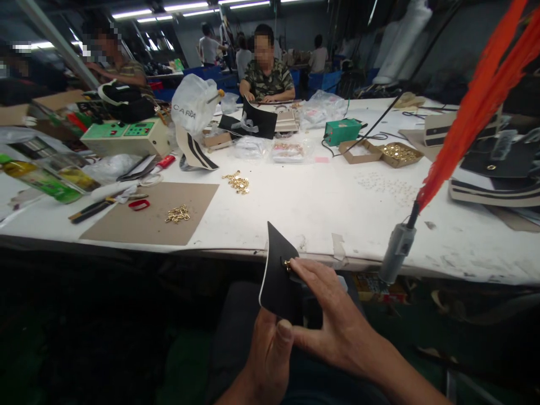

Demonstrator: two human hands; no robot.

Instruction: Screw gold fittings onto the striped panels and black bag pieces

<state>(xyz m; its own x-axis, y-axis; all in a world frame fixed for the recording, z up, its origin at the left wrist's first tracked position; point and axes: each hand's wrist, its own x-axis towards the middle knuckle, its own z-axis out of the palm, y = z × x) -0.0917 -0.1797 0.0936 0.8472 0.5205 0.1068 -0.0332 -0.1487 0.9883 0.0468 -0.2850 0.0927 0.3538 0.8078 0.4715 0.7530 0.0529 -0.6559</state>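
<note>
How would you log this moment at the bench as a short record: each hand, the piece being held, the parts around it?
left hand: grips the black panel at its lower end
right hand: fingertips at the gold fitting; its exact hold is unclear
panel: raised in front of the table, tilted, pale edge
brown sheet: small gold links and a red ring on it
loose on table: gold pieces
cardboard tray: holds more gold pieces
</note>
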